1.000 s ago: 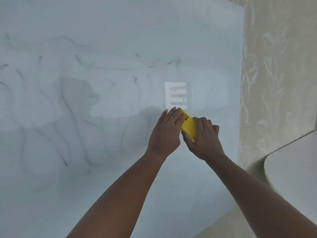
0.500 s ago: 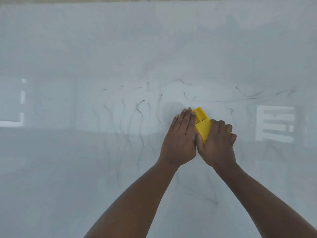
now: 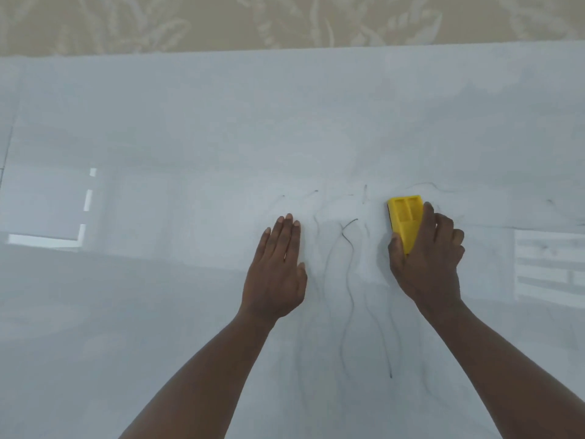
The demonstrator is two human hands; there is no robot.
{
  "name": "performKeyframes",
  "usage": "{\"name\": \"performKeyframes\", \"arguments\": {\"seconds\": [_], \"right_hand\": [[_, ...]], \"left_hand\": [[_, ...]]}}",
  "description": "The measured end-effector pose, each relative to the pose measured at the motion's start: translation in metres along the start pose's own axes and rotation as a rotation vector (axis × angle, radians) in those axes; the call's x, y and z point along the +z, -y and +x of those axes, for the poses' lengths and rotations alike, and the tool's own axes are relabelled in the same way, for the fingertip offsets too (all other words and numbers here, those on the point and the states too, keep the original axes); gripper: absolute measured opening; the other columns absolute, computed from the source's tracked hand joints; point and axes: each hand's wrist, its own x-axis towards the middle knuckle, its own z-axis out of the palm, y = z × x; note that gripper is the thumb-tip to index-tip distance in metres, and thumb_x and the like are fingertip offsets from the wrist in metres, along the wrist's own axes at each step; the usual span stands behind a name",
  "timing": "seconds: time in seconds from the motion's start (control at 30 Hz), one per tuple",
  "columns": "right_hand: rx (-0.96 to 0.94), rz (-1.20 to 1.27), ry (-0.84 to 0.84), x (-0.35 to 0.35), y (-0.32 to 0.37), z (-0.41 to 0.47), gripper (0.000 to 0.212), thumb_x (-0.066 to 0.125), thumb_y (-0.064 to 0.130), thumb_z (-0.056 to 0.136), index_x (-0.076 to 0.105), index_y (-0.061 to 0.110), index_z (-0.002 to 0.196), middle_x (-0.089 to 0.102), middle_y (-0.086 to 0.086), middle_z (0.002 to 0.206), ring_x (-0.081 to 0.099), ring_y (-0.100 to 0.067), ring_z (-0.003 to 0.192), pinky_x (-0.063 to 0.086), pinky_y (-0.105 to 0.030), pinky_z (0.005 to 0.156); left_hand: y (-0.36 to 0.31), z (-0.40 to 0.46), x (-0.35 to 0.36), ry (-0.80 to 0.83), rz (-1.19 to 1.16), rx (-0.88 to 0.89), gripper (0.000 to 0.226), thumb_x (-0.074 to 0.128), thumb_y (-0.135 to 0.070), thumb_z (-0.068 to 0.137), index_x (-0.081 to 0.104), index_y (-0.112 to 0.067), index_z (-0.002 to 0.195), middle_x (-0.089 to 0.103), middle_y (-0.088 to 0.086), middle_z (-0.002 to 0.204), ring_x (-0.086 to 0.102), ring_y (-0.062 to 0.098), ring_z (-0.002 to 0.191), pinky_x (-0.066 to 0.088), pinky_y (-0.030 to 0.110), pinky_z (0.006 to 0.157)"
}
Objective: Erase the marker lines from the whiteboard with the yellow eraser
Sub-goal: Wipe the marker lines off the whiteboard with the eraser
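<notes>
The right hand [image 3: 425, 264] is clamped around the yellow eraser [image 3: 406, 221], thumb on its near-left edge and fingers wrapped over its right side, the ribbed plastic back facing up and the felt face pressed flat to the whiteboard [image 3: 190, 122]. The eraser's far end sticks out beyond the fingertips, so the wiping face reaches ahead of the grip. Just to the left of the grip, between the two hands, run the darkest of the remaining marker lines [image 3: 348, 248]: thin wavy strokes trailing from beside the eraser down toward the wearer, with fainter ones below the right wrist and small flecks beyond the eraser's tip. Further left, the left hand [image 3: 275, 270] lies open and flat on the board, fingers together and holding nothing, seemingly bracing the surface. Beyond the board's far edge is a patterned beige wall [image 3: 285, 20]. The step in hand looks like mid-erasure, with much still left. The next move probably calls for sweeping the eraser leftward and toward the body across those wavy strokes, keeping the felt flat and pressure even, and likely lifting the left hand clear of the path.
</notes>
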Motion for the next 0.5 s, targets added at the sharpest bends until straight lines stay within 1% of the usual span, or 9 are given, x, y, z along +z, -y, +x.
{"name": "performKeyframes", "arguments": {"seconds": [0.17,0.27,0.33,0.4,0.5], "right_hand": [[0.051,0.045,-0.056,0.018,0.042,0.015,0.067,0.046,0.036,0.089,0.035,-0.002,0.144,0.047,-0.027,0.126,0.046,-0.042,0.100,0.043,-0.048,0.072],[0.061,0.056,-0.097,0.029,0.066,0.020,0.065,0.048,0.035,0.091,0.036,-0.001,0.144,0.047,-0.027,0.127,0.047,-0.043,0.100,0.043,-0.048,0.073],[0.043,0.073,-0.122,0.035,0.081,0.027,0.065,0.050,0.035,0.090,0.038,0.000,0.143,0.049,-0.025,0.127,0.047,-0.042,0.100,0.042,-0.047,0.073],[0.001,0.100,-0.137,0.041,0.098,0.033,0.064,0.053,0.035,0.089,0.041,0.002,0.142,0.050,-0.023,0.126,0.048,-0.042,0.100,0.041,-0.046,0.075],[-0.087,0.151,-0.125,0.049,0.126,0.039,0.062,0.055,0.038,0.089,0.046,0.004,0.140,0.053,-0.018,0.126,0.048,-0.041,0.103,0.040,-0.046,0.081]], "left_hand": [[0.075,-0.008,0.002,-0.017,0.031,-0.034,0.066,0.035,-0.031,0.099,0.024,0.000,0.157,0.022,0.016,0.166,0.017,0.027,0.156,0.019,0.045,0.128],[0.109,-0.021,0.013,-0.006,0.033,-0.048,0.065,0.032,-0.031,0.100,0.023,-0.001,0.157,0.019,0.015,0.167,0.015,0.026,0.157,0.020,0.045,0.127],[0.123,-0.028,0.022,-0.001,0.033,-0.046,0.065,0.031,-0.031,0.101,0.020,-0.002,0.158,0.016,0.013,0.168,0.013,0.025,0.157,0.020,0.045,0.127],[0.132,-0.030,0.031,-0.018,0.020,-0.034,0.065,0.030,-0.032,0.102,0.018,-0.004,0.159,0.014,0.012,0.169,0.011,0.024,0.158,0.017,0.044,0.128],[0.136,-0.030,0.037,-0.055,-0.001,-0.014,0.065,0.031,-0.033,0.102,0.018,-0.005,0.159,0.015,0.011,0.169,0.010,0.023,0.158,0.014,0.042,0.128]]}}
